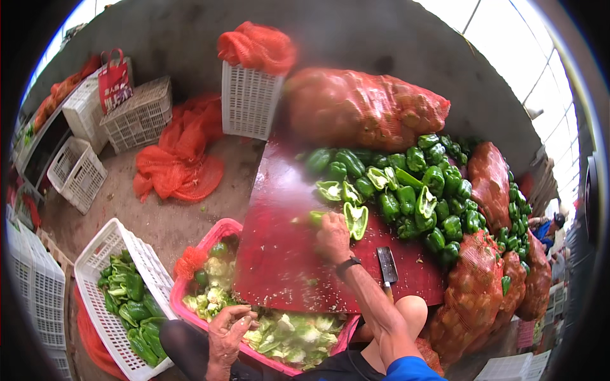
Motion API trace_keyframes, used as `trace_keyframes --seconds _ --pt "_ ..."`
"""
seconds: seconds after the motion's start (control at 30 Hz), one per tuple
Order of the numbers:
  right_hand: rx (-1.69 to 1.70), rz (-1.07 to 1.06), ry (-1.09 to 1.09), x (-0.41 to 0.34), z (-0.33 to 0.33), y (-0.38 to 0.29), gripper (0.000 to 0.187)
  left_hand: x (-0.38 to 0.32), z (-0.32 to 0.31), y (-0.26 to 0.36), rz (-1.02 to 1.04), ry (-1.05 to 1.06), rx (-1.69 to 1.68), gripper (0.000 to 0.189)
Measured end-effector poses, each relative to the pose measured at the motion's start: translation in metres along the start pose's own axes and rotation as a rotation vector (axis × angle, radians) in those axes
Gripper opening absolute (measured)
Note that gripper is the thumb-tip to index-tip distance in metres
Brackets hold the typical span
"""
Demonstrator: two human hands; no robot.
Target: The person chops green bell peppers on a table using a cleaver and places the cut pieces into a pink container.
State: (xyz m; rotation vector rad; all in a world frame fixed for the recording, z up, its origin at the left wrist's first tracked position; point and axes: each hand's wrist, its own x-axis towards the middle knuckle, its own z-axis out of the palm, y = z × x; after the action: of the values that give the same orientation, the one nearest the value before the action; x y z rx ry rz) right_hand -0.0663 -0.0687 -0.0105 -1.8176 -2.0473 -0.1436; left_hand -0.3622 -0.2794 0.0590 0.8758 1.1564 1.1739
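Note:
My right hand (333, 238) is over the red tabletop (286, 266), its fingers closed around a piece of cut green bell pepper (316, 217) that shows partly beside them. Against the fingertips, an opened pepper half (356, 221) lies with its pale inside up. A cleaver (387, 264) with a wooden handle rests right of my wrist. Low in the view, my left hand (231, 331) hovers at the near rim of a pink tub (209, 245), fingers bent and apart, nothing seen in them. Pale pepper cores and trimmings (293, 335) fill the tub.
Whole green peppers (405, 200) are heaped at the table's right. A large red mesh sack (367, 109) lies behind them; more full sacks (472, 290) stand rightward. At left, a white crate (95, 295) holds cut peppers (136, 309). Red netting (181, 157) covers some floor.

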Motion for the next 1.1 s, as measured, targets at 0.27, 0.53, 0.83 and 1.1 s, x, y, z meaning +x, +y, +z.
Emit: trace_keyframes --seconds 0.27,0.53,0.83,1.1 --pt "0.464 -0.341 0.155 -0.072 -0.045 -0.052 0.023 0.046 0.024 -0.056 -0.370 -0.026 -0.657 0.049" --pt "0.735 -0.401 -0.101 -0.171 -0.068 -0.090 0.030 0.045 0.039 -0.097 -0.417 -0.182 -0.726 0.041" --pt "1.144 0.092 -0.271 -0.173 -0.075 -0.062 0.025 0.032 0.079 -0.087 0.210 -0.157 0.182 0.047" --pt "1.052 0.001 -0.216 -0.176 -0.048 -0.050 0.038 0.019 0.098 -0.056 0.071 -0.207 0.222 0.047"
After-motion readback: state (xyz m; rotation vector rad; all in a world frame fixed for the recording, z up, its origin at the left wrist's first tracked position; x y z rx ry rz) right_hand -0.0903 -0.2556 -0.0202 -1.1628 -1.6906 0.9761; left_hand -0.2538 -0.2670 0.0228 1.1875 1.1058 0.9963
